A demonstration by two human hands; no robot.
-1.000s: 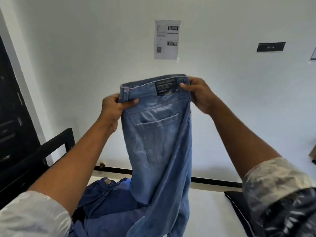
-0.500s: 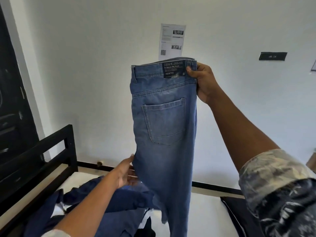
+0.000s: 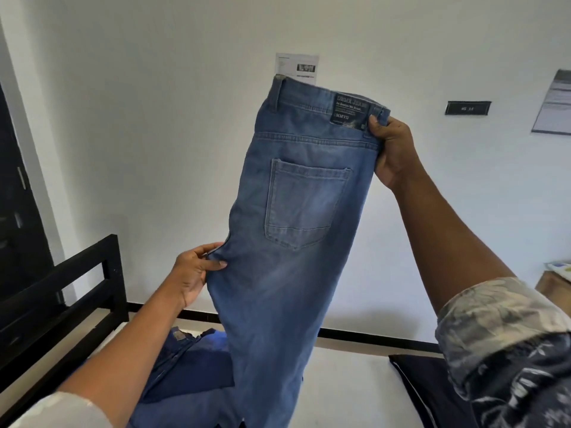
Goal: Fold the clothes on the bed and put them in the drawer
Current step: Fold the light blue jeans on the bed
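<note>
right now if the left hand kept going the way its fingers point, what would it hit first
The left hand points right, fingers already pinching the side seam of the hanging light blue denim jeans. It would push straight into that fabric first; what lies behind is hidden.

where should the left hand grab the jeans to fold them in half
Low on the legs, coming in from the left edge. The right hand already pins the waistband corner, so the jeans hang doubled lengthwise, legs stacked. The left hand only pinches the seat seam; sliding it down that edge should let it lift the legs toward the waistband.
</note>
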